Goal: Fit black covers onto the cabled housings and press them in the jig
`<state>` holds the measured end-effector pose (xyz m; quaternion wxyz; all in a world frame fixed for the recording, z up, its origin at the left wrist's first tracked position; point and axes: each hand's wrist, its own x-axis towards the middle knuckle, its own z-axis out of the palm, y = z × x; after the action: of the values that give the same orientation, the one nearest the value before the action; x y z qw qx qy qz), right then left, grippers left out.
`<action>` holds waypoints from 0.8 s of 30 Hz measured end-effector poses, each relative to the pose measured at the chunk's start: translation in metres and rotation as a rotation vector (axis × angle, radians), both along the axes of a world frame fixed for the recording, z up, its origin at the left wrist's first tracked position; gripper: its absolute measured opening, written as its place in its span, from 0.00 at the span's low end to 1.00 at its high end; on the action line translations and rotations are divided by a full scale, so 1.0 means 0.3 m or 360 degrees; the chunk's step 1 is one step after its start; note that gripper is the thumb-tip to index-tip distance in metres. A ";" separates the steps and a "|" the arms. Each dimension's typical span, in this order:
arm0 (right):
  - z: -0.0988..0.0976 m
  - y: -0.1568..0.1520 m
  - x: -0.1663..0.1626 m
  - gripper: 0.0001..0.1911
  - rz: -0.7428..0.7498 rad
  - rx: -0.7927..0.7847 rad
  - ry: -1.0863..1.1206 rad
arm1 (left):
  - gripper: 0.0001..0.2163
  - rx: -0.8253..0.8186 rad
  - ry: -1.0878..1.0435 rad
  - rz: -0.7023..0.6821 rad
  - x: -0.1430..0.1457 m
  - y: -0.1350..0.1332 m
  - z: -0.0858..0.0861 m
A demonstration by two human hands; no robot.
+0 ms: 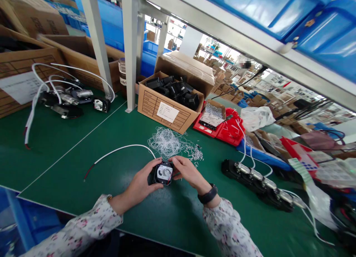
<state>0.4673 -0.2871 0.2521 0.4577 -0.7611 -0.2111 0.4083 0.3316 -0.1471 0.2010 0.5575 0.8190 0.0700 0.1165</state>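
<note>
My left hand (pixel 143 183) and my right hand (pixel 187 171) both grip a small black motor unit (pixel 162 173) with a white round part on its face, low over the green table mat (pixel 119 208). A white cable (pixel 119 150) with a red end trails from the unit leftward across the mat. My right fingers pinch at the unit's right side; my wrist wears a black band. Just beyond my hands lies a tangle of thin white ties (pixel 166 141) and a scatter of small white pieces (pixel 195 152).
An open cardboard box (pixel 164 110) of black parts stands behind. Red trays (pixel 219 127) sit to its right. A row of finished units with white cables (pixel 258 183) lies at right; more units (pixel 66 99) lie at left. A metal shelf post (pixel 130 56) rises at the back.
</note>
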 end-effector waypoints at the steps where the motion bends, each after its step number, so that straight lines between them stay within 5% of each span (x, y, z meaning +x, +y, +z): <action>1: -0.003 0.002 0.009 0.16 0.0039 -0.0002 -0.0057 | 0.31 -0.0032 0.0013 0.0011 0.001 0.000 0.003; 10: -0.011 0.012 0.047 0.10 0.0147 0.0142 0.0076 | 0.19 -0.0219 0.0042 0.0059 0.001 -0.009 0.003; 16: -0.022 0.007 0.038 0.09 0.0217 0.0169 -0.0169 | 0.30 0.0143 0.0005 -0.0016 0.006 0.008 -0.003; 21: -0.091 -0.009 -0.034 0.17 -0.0111 0.0104 -0.0363 | 0.32 0.0293 0.0002 -0.0042 0.002 0.007 -0.018; 24: -0.136 -0.010 -0.094 0.24 -0.0346 0.0167 -0.0057 | 0.28 0.0291 -0.0006 -0.0033 -0.001 -0.008 0.003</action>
<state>0.4390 -0.2902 0.2114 0.5346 -0.7616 -0.1564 0.3310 0.3311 -0.1496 0.2020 0.4817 0.8669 0.0497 0.1182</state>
